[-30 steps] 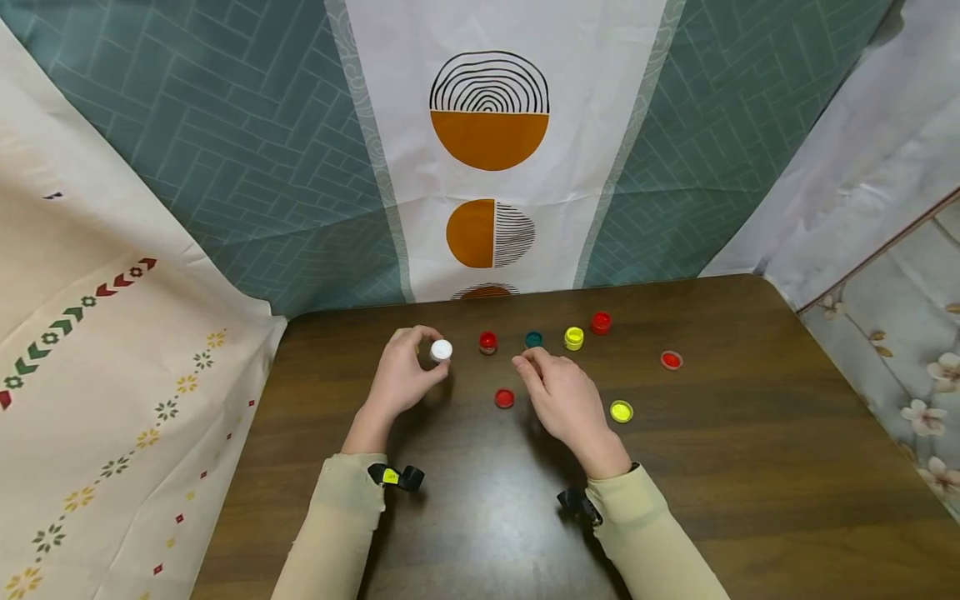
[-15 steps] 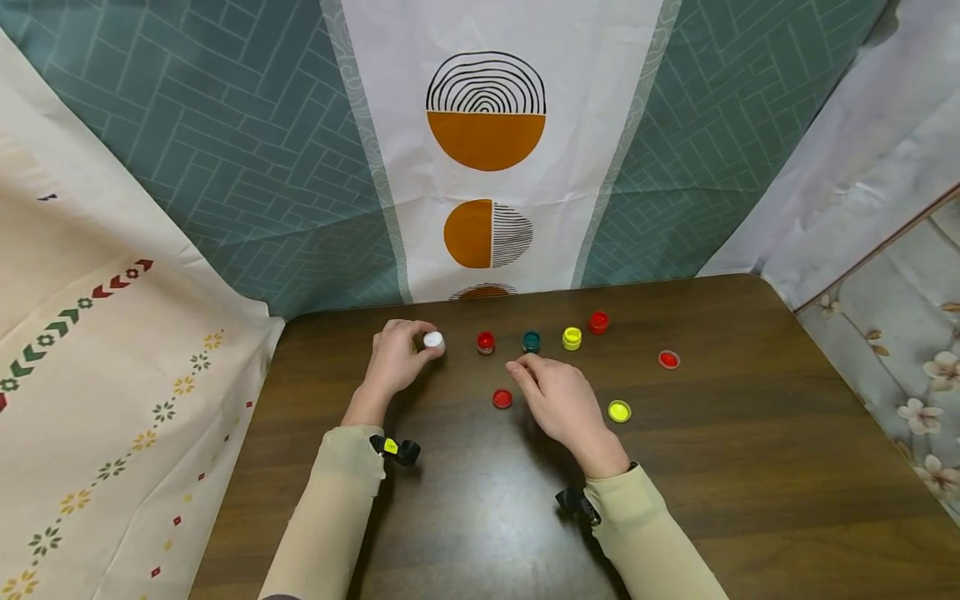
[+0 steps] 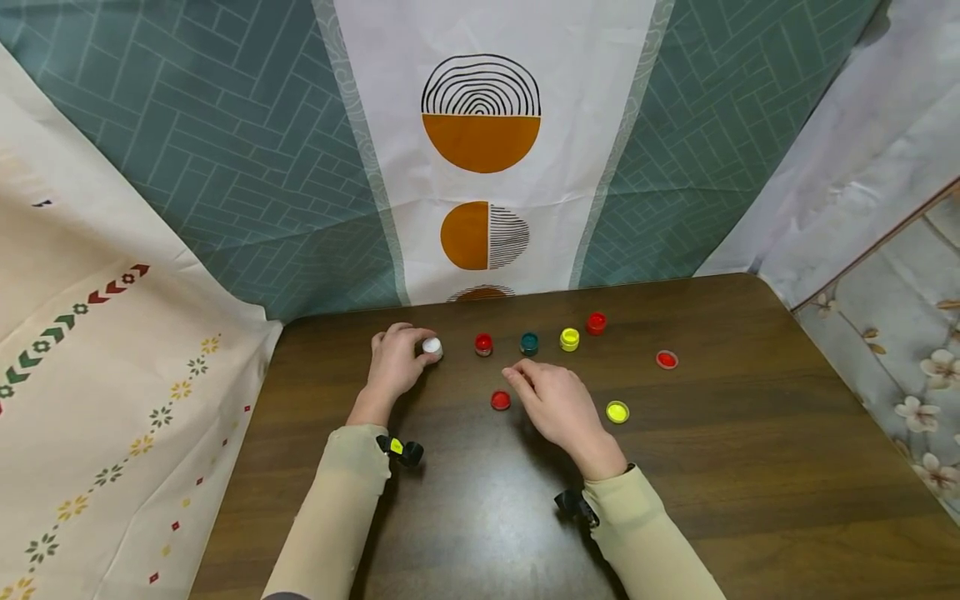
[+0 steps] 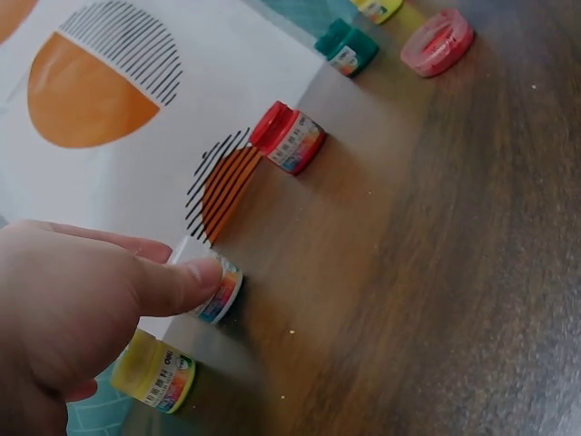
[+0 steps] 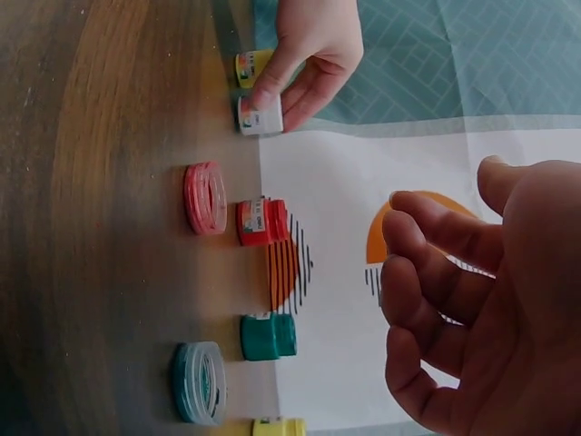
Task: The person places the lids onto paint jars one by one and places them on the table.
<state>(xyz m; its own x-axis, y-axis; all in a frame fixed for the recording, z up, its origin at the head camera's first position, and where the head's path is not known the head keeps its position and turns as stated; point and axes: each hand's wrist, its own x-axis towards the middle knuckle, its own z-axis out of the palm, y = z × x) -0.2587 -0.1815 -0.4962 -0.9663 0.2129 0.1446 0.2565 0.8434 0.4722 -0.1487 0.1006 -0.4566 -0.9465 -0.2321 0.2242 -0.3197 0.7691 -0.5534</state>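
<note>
My left hand [image 3: 396,362] pinches a small white paint jar [image 3: 432,347] between thumb and fingers; the jar stands at the table's back left. Right beside it in the left wrist view is a yellow paint jar [image 4: 163,374], hidden by the hand in the head view. My right hand [image 3: 555,404] hovers over the table with loosely curled fingers, holding nothing. Just beyond it stands an uncapped teal paint jar [image 3: 529,343]. A red paint jar [image 3: 483,344] sits between the two hands, with a red lid [image 3: 500,400] lying in front of it.
Farther right along the back stand another yellow jar [image 3: 569,339] and another red jar [image 3: 596,323]. A yellow lid [image 3: 618,412] and a red lid [image 3: 667,359] lie nearer the right. In the right wrist view, a teal lid [image 5: 200,383] lies near the teal jar.
My left hand has carried the white jar slightly left and set it down on the table, still gripping it. My right hand has hardly moved.
</note>
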